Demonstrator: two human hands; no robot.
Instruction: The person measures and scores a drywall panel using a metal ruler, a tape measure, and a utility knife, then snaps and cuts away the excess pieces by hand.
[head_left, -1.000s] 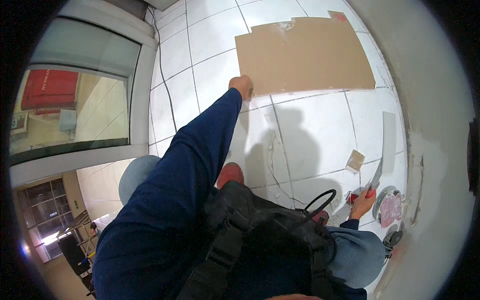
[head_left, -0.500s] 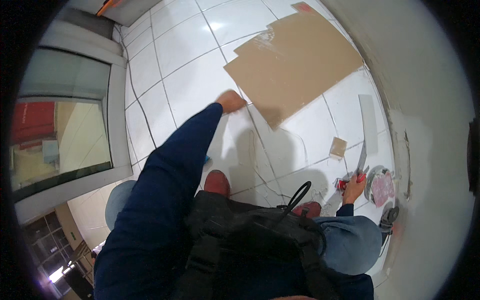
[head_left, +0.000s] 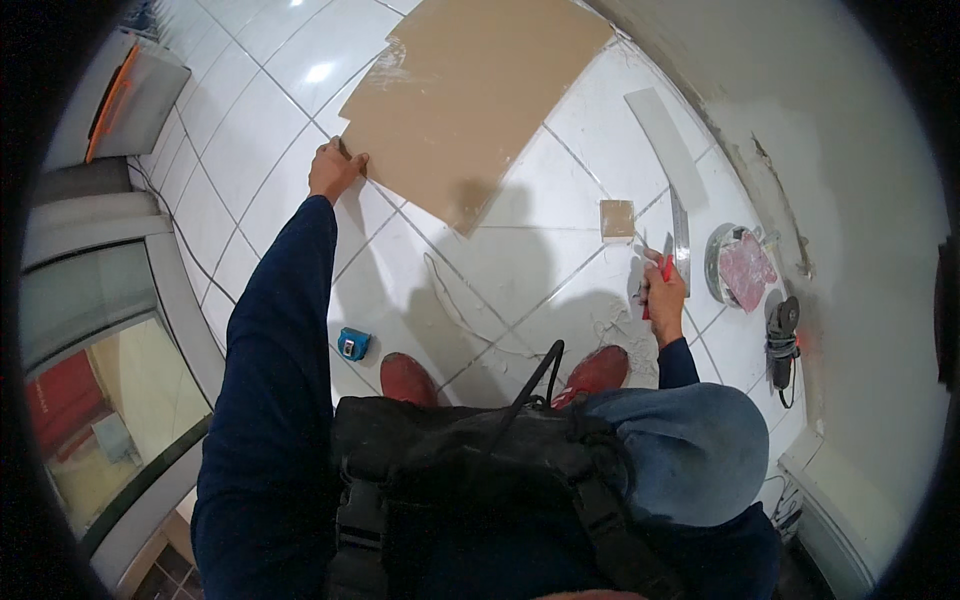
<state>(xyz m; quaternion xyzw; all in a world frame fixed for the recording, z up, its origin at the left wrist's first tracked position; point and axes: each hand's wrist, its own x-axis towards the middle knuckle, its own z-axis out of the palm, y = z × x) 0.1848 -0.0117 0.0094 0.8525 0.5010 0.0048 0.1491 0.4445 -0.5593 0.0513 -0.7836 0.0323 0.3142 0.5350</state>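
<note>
The left hand (head_left: 335, 168) grips the near corner of the large brown tile (head_left: 470, 95), which lies flat on the white tiled floor (head_left: 520, 250) ahead. The right hand (head_left: 664, 292) is closed around a red-handled tool (head_left: 663, 272) (its kind unclear), near a small tile offcut (head_left: 617, 218).

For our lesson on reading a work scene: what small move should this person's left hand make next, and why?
Probably draw the brown tile nearer. The left hand already has a grip on its near corner, the arm is stretched far out, and the right hand holds a red tool close to the feet.
</note>
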